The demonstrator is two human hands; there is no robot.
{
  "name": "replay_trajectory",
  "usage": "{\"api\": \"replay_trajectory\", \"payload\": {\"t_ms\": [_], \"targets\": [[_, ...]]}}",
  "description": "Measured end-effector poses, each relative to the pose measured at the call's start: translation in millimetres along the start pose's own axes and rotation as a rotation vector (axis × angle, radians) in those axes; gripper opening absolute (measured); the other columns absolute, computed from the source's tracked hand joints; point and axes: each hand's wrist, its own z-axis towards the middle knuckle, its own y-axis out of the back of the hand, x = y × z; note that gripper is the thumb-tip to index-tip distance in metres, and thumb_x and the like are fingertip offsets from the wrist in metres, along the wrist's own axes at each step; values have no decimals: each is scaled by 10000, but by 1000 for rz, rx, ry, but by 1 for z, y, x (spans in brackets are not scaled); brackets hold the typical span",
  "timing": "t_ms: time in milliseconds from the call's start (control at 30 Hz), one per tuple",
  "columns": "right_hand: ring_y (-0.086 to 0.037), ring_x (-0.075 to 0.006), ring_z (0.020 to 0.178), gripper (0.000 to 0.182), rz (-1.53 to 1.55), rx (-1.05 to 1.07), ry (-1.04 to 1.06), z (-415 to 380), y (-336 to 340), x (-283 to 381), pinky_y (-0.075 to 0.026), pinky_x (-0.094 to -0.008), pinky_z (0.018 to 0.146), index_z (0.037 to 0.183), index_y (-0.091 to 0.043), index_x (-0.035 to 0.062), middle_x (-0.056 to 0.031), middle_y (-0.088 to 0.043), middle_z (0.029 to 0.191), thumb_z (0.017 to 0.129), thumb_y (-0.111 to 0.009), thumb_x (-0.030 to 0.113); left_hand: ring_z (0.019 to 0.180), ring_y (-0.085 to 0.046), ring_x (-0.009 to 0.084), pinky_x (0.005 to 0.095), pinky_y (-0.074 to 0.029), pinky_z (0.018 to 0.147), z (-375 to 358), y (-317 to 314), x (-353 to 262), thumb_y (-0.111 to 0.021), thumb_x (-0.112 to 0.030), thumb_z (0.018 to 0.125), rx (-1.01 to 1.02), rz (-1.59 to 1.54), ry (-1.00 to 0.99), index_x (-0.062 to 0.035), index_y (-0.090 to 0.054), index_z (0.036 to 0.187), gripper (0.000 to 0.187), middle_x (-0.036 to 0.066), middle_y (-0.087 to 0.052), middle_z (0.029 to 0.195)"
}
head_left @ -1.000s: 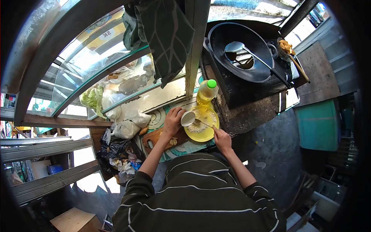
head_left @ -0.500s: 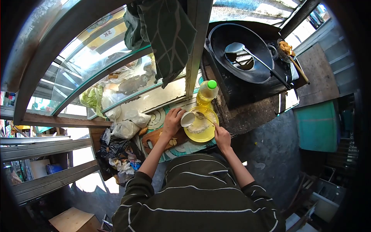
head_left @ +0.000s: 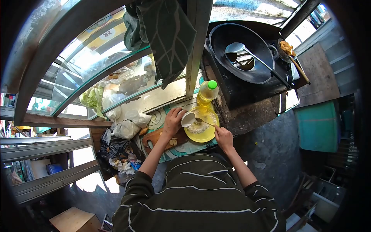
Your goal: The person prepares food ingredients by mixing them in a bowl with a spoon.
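My left hand (head_left: 172, 123) is closed around a small white cup (head_left: 188, 119), tilted over the left side of a yellow plate (head_left: 205, 138). Pale, flour-like powder (head_left: 196, 129) lies spread on the plate. Between the fingers of my right hand (head_left: 223, 138) is the handle of a metal spoon (head_left: 205, 122), its bowl at the cup's rim. Just beyond the plate stands a bottle of yellow oil (head_left: 207, 94) with a green cap. Left of the plate, a wooden cutting board (head_left: 156, 138) carries small pale pieces, partly hidden by my left forearm.
A large black wok (head_left: 247, 73) with a ladle (head_left: 253, 58) in it sits on the stove at the right. Behind it, a strainer (head_left: 286, 50) holds fried food. Plastic bags (head_left: 125, 129) lie at the left beside a glass case (head_left: 81, 77); a dark cloth (head_left: 166, 38) hangs above.
The spoon's bowl has shifted slightly down over the plate, near the cup's mouth. My right hand has moved a little to the right and down; my left hand stays almost in place.
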Motion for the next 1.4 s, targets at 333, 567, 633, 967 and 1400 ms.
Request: {"api": "replay_trajectory", "payload": {"t_ms": [333,567,633,967,1400], "targets": [[-581,-308,623,240,29,95,-52,-2,5,6,-465,-399,571,1025,-616,96,-139,-564,674,799,-536,101,1007,-502,301,378,-418,869,-4,-5,6,-687,4,569,13,-150,160,-81,-544,1087,543,103,-561,1078],[-587,-330,608,214,71,-26,-115,6,-7,13,-473,-431,544,998,-607,114,-150,-578,675,802,-524,132,959,-542,336,393,-439,819,9,1,19,-786,-165,584,-239,-323,470,-36,-503,1167,662,156,-579,1046],[-587,-331,608,211,44,62,-27,5,-6,17,-477,-431,547,994,-608,113,-154,-578,684,803,-522,137,950,-550,338,397,-444,803,22,6,31,-788,-234,619,-406,-477,633,-23,-485,1179,671,167,-579,1029],[-594,-384,667,201,7,26,-187,17,-5,23,-475,-477,588,960,-571,57,-191,-603,732,798,-489,143,786,-624,281,352,-472,699,38,2,130,-797,-280,632,-651,82,572,7,-569,931,473,150,-631,858],[-591,-370,756,190,130,43,-299,18,8,19,-461,-439,655,956,-591,45,-199,-609,789,831,-487,142,919,-601,208,316,-474,778,21,-19,128,-790,-220,642,-502,-307,736,0,-454,1130,632,136,-608,1015]]}}
